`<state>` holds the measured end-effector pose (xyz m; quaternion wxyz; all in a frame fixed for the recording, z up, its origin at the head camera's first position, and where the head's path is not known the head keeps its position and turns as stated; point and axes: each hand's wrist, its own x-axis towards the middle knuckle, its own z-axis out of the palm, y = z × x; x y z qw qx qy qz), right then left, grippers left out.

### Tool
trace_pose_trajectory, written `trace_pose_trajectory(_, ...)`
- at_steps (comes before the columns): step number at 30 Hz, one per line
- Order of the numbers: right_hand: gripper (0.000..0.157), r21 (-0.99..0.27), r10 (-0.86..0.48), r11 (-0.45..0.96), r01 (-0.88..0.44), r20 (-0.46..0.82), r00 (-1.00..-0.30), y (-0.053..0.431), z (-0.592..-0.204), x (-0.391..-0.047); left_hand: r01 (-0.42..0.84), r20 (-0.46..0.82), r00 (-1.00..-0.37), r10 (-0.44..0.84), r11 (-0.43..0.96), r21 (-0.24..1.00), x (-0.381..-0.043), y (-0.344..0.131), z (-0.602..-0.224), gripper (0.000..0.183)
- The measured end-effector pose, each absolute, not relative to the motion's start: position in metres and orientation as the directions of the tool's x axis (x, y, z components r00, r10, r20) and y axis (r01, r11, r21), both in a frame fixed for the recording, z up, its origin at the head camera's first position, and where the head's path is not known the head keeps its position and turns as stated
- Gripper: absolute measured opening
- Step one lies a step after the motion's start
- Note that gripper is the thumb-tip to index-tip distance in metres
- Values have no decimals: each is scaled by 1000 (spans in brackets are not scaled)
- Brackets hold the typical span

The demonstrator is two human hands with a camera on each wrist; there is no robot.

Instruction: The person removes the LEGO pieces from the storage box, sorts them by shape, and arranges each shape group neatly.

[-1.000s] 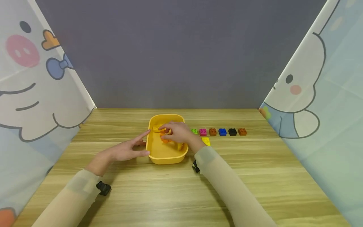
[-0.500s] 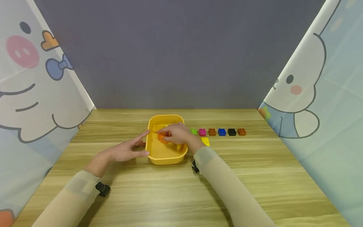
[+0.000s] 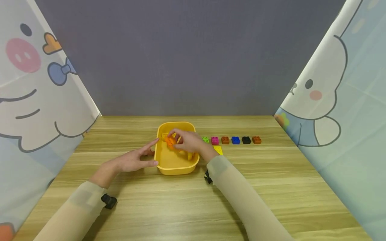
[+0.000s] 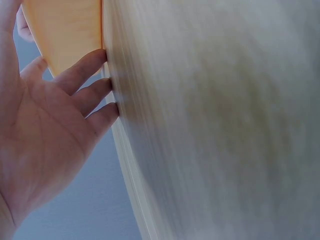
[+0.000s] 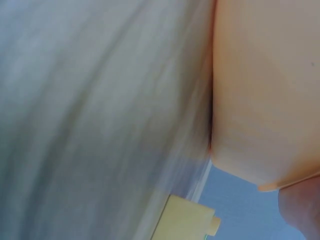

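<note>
In the head view, a yellow plastic bin (image 3: pixel 178 171) stands on the wooden table. My right hand (image 3: pixel 190 140) reaches over its right rim and pinches an orange toy brick (image 3: pixel 171 142) between thumb and fingers inside it. A yellow piece (image 3: pixel 164 136) lies by the bin's far left inner corner, and another yellow piece (image 3: pixel 190 156) is partly under my right hand. My left hand (image 3: pixel 135 160) has its fingers spread, thumb and index tips at the bin's left rim. The left wrist view shows that hand's palm (image 4: pixel 47 130) beside the bin's wall (image 4: pixel 70 30).
Right of the bin runs a row of toy bricks: green (image 3: pixel 205 139), pink (image 3: pixel 215 140), brown (image 3: pixel 225 140), blue (image 3: pixel 236 140), black (image 3: pixel 246 140) and orange-brown (image 3: pixel 257 140). A yellow brick (image 3: pixel 218 150) lies nearer. Printed fabric panels (image 3: pixel 319 83) flank the table.
My right fingers have shifted among the orange pieces and now hold one, a little further left and up. My left hand stays at the bin's left rim.
</note>
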<state>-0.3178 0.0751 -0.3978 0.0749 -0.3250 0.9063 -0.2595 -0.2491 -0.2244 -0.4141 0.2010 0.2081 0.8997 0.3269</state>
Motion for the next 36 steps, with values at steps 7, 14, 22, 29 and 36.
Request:
trace_pose_trajectory(7,54,-578,-623,616,-535,59,-780,75,-399,-318,237,-225,-833,505,694,680,-249,-225,-414,101)
trace_pose_trajectory(14,55,-676,-604,545,-496,94,-792,74,-402,-319,234,-230,-830,508,692,683,-248,-225,-413,102)
trace_pose_trajectory(22,52,-765,-608,366,-530,234,-758,90,-392,-321,246,-217,-828,517,683,688,-248,-225,-413,102)
trace_pose_trajectory(29,54,-809,-567,343,-477,227,-792,130,-371,-310,263,-202,-829,522,682,683,-248,-225,-413,103)
trace_pose_trajectory(36,56,-839,-535,346,-421,192,-823,178,-368,-297,276,-192,-830,524,685,674,-248,-225,-413,102)
